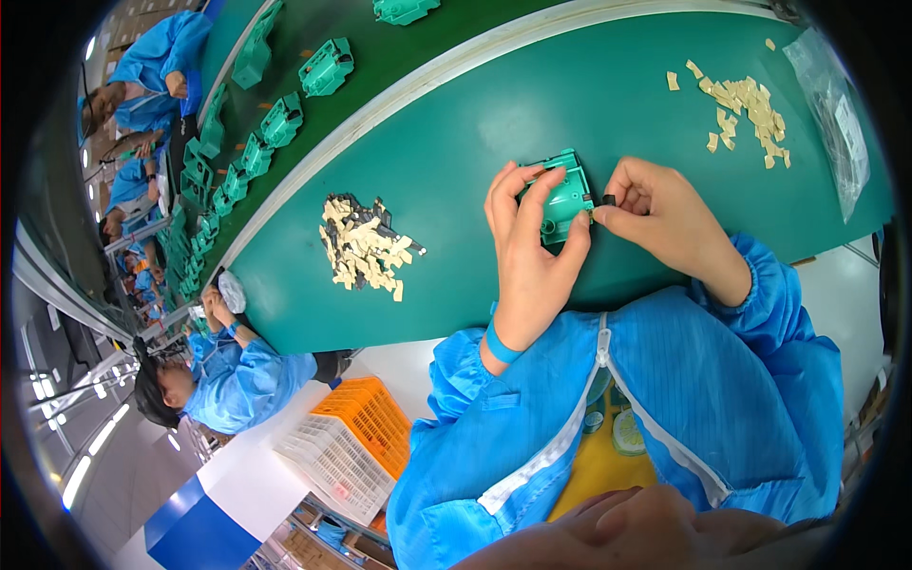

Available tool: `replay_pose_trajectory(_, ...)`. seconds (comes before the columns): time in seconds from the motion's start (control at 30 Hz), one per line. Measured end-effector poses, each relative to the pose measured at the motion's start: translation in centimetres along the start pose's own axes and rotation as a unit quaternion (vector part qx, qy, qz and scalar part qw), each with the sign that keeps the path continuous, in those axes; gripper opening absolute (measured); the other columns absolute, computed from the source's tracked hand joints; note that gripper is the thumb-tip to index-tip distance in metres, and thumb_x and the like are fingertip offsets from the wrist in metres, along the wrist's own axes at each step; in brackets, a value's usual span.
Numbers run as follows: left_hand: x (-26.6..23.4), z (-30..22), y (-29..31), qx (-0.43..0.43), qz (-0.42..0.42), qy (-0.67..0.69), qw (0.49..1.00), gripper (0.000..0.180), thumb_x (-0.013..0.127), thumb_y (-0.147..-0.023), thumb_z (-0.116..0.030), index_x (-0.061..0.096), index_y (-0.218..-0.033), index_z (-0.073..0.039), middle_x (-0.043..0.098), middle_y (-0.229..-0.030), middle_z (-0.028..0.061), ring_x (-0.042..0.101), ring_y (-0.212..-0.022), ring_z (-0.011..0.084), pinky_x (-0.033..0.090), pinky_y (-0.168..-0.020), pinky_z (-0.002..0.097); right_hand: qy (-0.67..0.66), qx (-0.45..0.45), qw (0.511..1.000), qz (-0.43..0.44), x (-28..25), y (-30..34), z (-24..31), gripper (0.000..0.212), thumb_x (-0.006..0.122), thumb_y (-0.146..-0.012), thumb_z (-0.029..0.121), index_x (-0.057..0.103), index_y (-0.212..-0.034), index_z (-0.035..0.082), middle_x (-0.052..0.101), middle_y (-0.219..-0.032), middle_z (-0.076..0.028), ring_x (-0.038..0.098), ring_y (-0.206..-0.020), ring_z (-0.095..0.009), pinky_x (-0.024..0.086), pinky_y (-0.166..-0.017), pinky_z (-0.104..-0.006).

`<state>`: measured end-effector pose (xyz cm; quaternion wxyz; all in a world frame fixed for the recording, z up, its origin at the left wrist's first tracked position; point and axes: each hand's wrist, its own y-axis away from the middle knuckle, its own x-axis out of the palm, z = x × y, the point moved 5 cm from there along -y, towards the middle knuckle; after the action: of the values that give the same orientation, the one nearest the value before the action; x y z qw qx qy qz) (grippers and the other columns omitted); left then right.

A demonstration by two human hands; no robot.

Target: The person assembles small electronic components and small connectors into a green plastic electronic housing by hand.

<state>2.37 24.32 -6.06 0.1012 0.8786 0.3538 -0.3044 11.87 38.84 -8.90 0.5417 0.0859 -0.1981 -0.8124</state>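
My left hand [532, 252] grips a green plastic housing [568, 195] just above the green tabletop, its fingers over the far side and the thumb at the near edge. My right hand [670, 209] is closed in a pinch on a small black part [606, 200] against the housing's right side. The fingers partly cover that part, so its exact shape is hidden. To the left lies a heap of cream-coloured tabs with black pieces [366, 245]. Loose cream tabs [750, 104] are scattered at the far right.
A clear plastic bag [831, 123] lies at the table's right edge. Beyond a pale rail [408, 90], a belt carries several green housings [326, 67]. At the left, a co-worker in blue [247, 380] sits by the table. Orange and white crates [366, 418] stand below the near edge.
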Motion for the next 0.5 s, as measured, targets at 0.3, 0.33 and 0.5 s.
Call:
replay_pose_trajectory(0.3,-0.6,-2.1,-0.3,0.043,0.061,-0.137,0.988,0.065,0.088,-0.079,-0.019,0.06,-0.136,-0.004,0.05,-0.141,0.02,0.046,-0.133,0.0411,0.043,-0.107,0.0467,0.105,-0.04,0.994,-0.012,-2.3,-0.6,1.0,0.025,0.074,-0.092,0.018,0.062,-0.084,-0.003,0.063,-0.07,-0.007,0.057,-0.063,-0.011,0.044,-0.055,-0.0293)
replay_pose_trajectory(0.33,-0.8,-2.5,-0.1,0.036,0.042,-0.156,0.986,0.067,0.088,-0.079,-0.021,0.06,-0.137,-0.004,0.05,-0.14,0.0209,0.048,-0.131,0.0409,0.045,-0.105,0.0463,0.103,-0.041,0.994,-0.001,-2.3,-0.7,0.8,0.025,0.073,-0.092,0.018,0.063,-0.084,-0.003,0.063,-0.07,-0.007,0.057,-0.063,-0.011,0.043,-0.054,-0.0293)
replay_pose_trajectory(0.5,-0.1,-2.9,-0.3,0.053,0.041,-0.166,0.984,0.07,0.088,-0.079,-0.021,0.058,-0.14,-0.005,0.051,-0.14,0.0221,0.053,-0.123,0.0399,0.047,-0.102,0.0464,0.069,-0.029,0.996,0.043,-2.7,-1.9,-0.4,0.02,0.07,-0.097,0.016,0.064,-0.087,0.0,0.06,-0.073,0.002,0.052,-0.065,-0.004,0.039,-0.055,-0.0242)
